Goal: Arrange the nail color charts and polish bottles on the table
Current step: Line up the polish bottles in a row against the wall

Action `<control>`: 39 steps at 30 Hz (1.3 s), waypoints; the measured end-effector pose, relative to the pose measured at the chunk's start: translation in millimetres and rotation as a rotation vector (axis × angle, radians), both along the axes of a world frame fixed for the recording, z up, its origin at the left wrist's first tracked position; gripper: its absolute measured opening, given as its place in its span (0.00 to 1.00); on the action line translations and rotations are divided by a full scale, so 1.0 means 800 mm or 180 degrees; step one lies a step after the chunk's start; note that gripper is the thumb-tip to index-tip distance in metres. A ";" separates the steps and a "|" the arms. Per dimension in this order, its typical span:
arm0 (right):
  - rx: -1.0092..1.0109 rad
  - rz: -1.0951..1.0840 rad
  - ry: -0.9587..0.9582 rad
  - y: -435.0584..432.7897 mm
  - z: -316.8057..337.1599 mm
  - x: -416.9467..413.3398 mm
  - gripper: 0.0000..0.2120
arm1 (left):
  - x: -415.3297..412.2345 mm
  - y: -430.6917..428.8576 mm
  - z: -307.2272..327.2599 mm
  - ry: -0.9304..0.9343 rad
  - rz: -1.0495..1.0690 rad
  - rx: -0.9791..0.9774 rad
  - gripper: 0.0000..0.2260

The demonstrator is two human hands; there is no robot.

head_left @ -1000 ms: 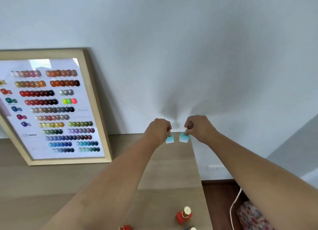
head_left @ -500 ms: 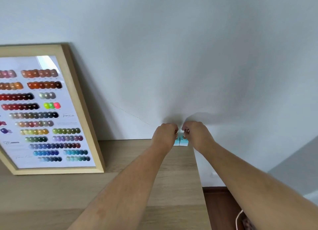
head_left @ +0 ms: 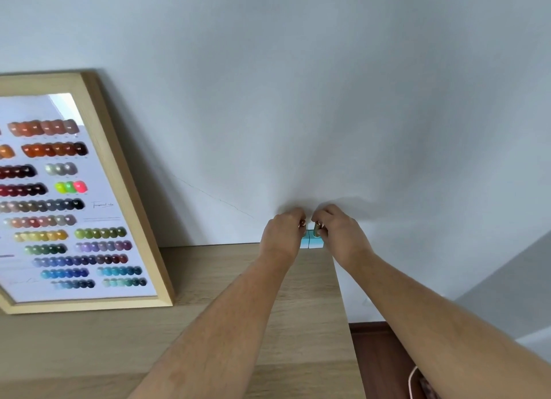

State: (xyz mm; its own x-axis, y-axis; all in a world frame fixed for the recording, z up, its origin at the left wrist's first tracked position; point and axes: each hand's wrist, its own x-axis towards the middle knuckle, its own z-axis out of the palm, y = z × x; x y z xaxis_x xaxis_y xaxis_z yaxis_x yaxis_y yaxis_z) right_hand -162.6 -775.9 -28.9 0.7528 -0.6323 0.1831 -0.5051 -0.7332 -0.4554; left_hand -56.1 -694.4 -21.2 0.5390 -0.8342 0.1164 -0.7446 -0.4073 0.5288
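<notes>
at the far right corner of the wooden table [head_left: 208, 324], close against the white wall [head_left: 298, 85], 2 pale blue polish bottles stand side by side and touching: the left blue bottle [head_left: 304, 242] and the right blue bottle [head_left: 316, 242]. the left hand [head_left: 281, 234] is curled shut around the cap of the left one, and the right hand [head_left: 338, 234] is closed the same way on the cap of the right one, fingers pinching from above; the caps are mostly hidden by the fingers, so their shape is unclear. these bottles look small and rigid, probably glass, so likely light but breakable and a little slick on their flat sides; the cap is a fair place to hold for a short placement, though gripping the square body would be steadier if a cap were loose. both sit near the table's right edge, so a nudge that way could tip one off. to the left, a framed nail color chart [head_left: 68, 204] leans tilted against the wall, its lower edge on the table, rows of glossy swatches under what seems a glazed front; it would be stiff, awkward and best taken by the wooden frame at both sides. no tray, box or other container is in view.
</notes>
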 end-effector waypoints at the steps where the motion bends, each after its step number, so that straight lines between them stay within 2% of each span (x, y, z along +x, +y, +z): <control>1: -0.0009 -0.0010 -0.0002 0.000 -0.001 0.000 0.14 | 0.000 0.000 0.000 0.0034 0.0013 -0.0009 0.05; 11: -0.0075 -0.0024 0.0003 -0.004 -0.004 -0.004 0.15 | -0.007 -0.002 -0.003 0.0172 0.0069 -0.0165 0.04; 16: -0.0121 -0.0126 -0.0042 0.002 -0.004 -0.002 0.11 | -0.008 0.000 -0.003 0.0076 0.0078 -0.0127 0.03; 25: 0.0003 -0.0232 -0.0187 0.014 0.015 -0.018 0.08 | -0.010 0.024 0.015 -0.0022 -0.0012 -0.0035 0.11; 28: 0.0114 -0.0246 -0.0475 0.044 0.037 -0.038 0.06 | -0.009 0.059 0.041 -0.0021 -0.0017 0.0002 0.11; 32: 0.0646 -0.0201 -0.0865 0.116 0.068 -0.078 0.08 | -0.022 0.140 0.071 0.0098 -0.0011 0.0098 0.06; 36: 0.0932 0.0005 -0.0700 0.179 0.088 -0.123 0.07 | -0.039 0.242 0.081 0.0330 0.0058 0.0018 0.07; 39: 0.1010 0.0268 -0.0150 0.213 0.091 -0.153 0.08 | -0.052 0.314 0.076 0.0468 -0.0067 0.0239 0.10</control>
